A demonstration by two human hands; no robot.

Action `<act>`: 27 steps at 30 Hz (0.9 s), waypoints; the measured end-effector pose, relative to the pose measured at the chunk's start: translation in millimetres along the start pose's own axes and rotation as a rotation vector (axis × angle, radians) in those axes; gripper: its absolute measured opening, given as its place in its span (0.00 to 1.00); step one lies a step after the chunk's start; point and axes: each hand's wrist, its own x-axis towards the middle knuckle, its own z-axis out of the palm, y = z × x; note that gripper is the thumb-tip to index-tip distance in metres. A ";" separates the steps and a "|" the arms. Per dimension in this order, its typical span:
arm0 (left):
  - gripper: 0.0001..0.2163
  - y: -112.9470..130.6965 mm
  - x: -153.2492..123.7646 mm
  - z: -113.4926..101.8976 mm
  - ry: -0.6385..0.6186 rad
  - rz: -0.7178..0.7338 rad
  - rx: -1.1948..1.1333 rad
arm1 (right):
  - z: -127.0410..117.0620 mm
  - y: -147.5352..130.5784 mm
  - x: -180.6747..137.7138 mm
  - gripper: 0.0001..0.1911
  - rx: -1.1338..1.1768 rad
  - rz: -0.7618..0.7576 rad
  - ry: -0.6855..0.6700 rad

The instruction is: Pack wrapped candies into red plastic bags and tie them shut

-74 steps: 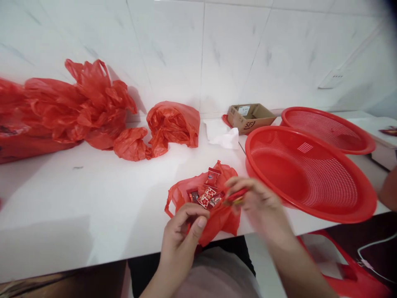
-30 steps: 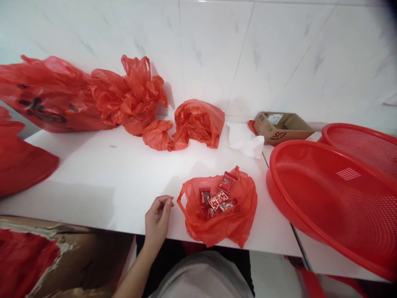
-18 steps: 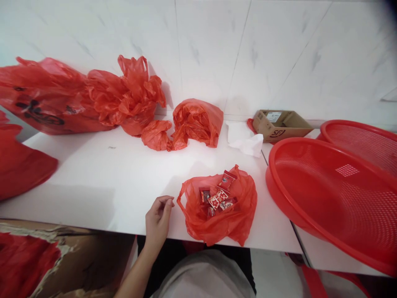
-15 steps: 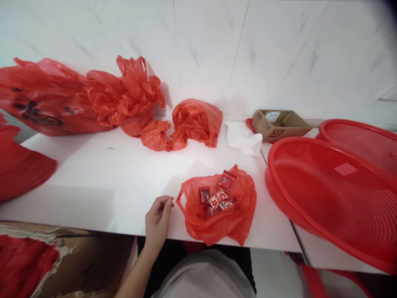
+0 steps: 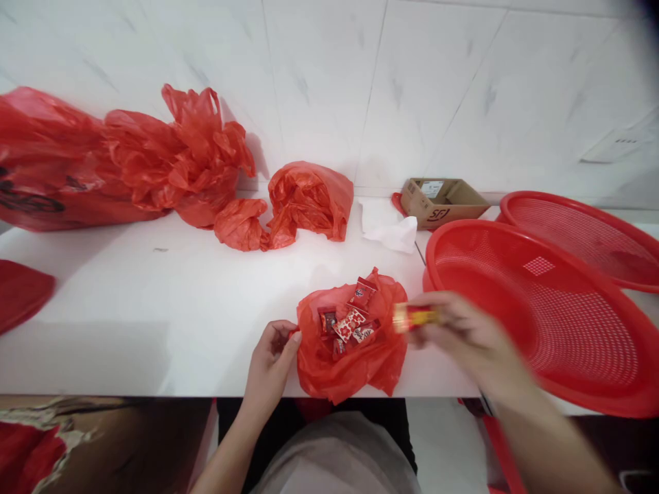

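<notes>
A small red plastic bag [image 5: 350, 357] lies open on the white table [image 5: 154, 309], right at its near edge. Inside it are several small red and white candy packets [image 5: 350, 322]. My left hand [image 5: 270, 360] is curled at the bag's left rim, its fingertips pinching the plastic. My right hand [image 5: 463, 336], blurred by motion, is just right of the bag and grips a small red and gold wrapped candy [image 5: 414, 318] that points toward the bag's mouth.
Two large red mesh baskets [image 5: 540, 309] [image 5: 581, 233] sit at the right. A small cardboard box [image 5: 440, 200] and white tissue [image 5: 386, 226] lie near the wall. Crumpled red bags [image 5: 303, 206] [image 5: 169, 158] line the back left. Another red item [image 5: 20, 291] is at the far left.
My right hand has come into view from the right, holding a wrapped candy at the bag. My left hand has shifted right onto the bag's rim. The view has turned slightly.
</notes>
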 end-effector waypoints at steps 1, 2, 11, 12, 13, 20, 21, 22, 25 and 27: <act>0.12 1.0 -0.4 0.6 -0.003 -0.002 -0.020 | 13.4 9.7 4.3 0.13 -0.026 0.009 -0.046; 0.11 2.1 -1.1 0.6 -0.004 -0.005 -0.040 | 27.4 20.1 9.4 0.13 -0.084 0.006 -0.088; 0.09 -1.0 -4.5 -5.2 0.063 0.003 -0.155 | 44.9 57.6 36.6 0.17 -0.657 -0.128 -0.017; 0.09 -1.7 -4.4 -5.2 0.066 0.009 -0.158 | 42.7 56.3 39.1 0.16 -0.662 -0.139 -0.009; 0.08 -2.1 -4.3 -5.2 0.068 0.014 -0.160 | 42.8 54.9 42.2 0.16 -0.671 -0.151 -0.008; 0.07 -0.1 -6.3 -7.1 0.033 0.010 -0.150 | 86.0 49.5 67.6 0.16 -0.840 -0.158 -0.174; 0.07 0.2 -6.9 -7.9 0.026 0.002 -0.149 | 91.1 49.3 70.2 0.18 -0.866 -0.148 -0.204; 0.07 0.3 -7.3 -8.7 0.025 -0.002 -0.150 | 94.3 49.1 72.5 0.18 -0.874 -0.138 -0.223; 0.07 -0.5 -7.2 -11.8 0.047 0.005 -0.154 | 92.7 47.9 77.2 0.13 -0.754 -0.106 -0.201; 0.07 -1.6 -6.0 -13.7 0.072 0.022 -0.163 | 85.1 47.0 78.0 0.08 -0.562 -0.057 -0.131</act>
